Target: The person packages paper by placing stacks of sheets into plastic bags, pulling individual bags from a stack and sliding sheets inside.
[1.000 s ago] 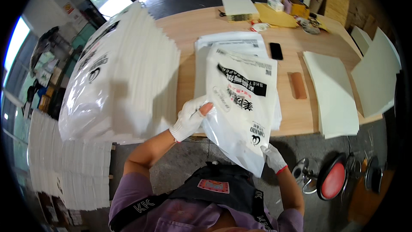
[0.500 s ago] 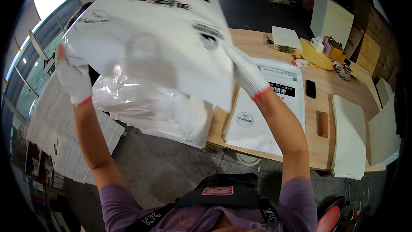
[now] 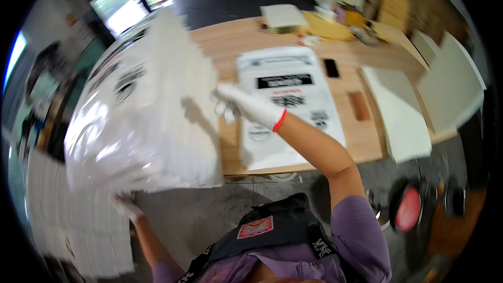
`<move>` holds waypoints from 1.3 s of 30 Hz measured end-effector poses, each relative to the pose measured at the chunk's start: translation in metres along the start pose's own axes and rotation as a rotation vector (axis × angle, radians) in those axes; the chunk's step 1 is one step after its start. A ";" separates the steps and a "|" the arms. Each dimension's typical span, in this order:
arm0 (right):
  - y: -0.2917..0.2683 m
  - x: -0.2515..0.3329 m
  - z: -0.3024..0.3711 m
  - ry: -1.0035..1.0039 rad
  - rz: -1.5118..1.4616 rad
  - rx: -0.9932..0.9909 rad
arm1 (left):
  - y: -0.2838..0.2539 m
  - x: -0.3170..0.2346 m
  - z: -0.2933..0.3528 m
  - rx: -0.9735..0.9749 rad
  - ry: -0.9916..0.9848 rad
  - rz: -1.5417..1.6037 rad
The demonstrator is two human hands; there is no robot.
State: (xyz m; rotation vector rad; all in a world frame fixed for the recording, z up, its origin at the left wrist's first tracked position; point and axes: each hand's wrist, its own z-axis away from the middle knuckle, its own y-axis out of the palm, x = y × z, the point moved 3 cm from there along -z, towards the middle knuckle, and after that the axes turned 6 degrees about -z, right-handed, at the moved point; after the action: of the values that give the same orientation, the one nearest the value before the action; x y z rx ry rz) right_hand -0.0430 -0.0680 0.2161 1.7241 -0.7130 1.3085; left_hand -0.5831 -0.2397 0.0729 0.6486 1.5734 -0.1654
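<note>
A tall stack of white sheet packs in glossy printed plastic bags (image 3: 118, 131) stands at the left of the table. Just right of its edge, my right hand (image 3: 246, 106), in a white glove with a red cuff, hovers above the wooden table. Its fingers are loosely bent and apart, with nothing visible in them. Below the stack's near left corner is my left hand (image 3: 127, 207), also gloved, beside a lower pile of white sheets (image 3: 78, 215); blur hides its fingers. A flat white printed bag (image 3: 288, 126) lies on the table under my right forearm.
On the table (image 3: 225, 47) are a black phone (image 3: 331, 68), a brown block (image 3: 359, 106) and white sheets (image 3: 395, 110). Farther back lie a white stack (image 3: 284, 17) and yellow paper (image 3: 327, 27). A red-topped round object (image 3: 407, 208) stands on the floor at right.
The printed bag that both hands held up has left them, and a similar one tops the stack. My left hand dropped low; my right moved left and down. The view shifted.
</note>
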 end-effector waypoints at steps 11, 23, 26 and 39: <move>-0.245 -0.115 0.381 0.619 1.150 -1.175 | 0.135 0.187 0.385 1.687 -0.655 -0.546; -0.351 -0.079 0.518 0.548 1.861 -0.858 | 0.305 0.097 0.545 2.242 -0.063 -0.587; -0.360 -0.060 0.518 0.624 1.911 -0.814 | 0.335 0.104 0.579 2.312 -0.058 -0.497; -0.136 -0.030 0.428 0.027 1.451 -0.549 | 0.410 0.184 0.661 1.909 -0.749 -0.668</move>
State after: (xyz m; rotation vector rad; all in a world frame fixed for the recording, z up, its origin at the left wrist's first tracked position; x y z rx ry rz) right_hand 0.2656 -0.3764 0.1039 0.5651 -2.2572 1.6963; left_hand 0.1981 -0.1612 -0.0748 1.1672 0.3981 -2.2607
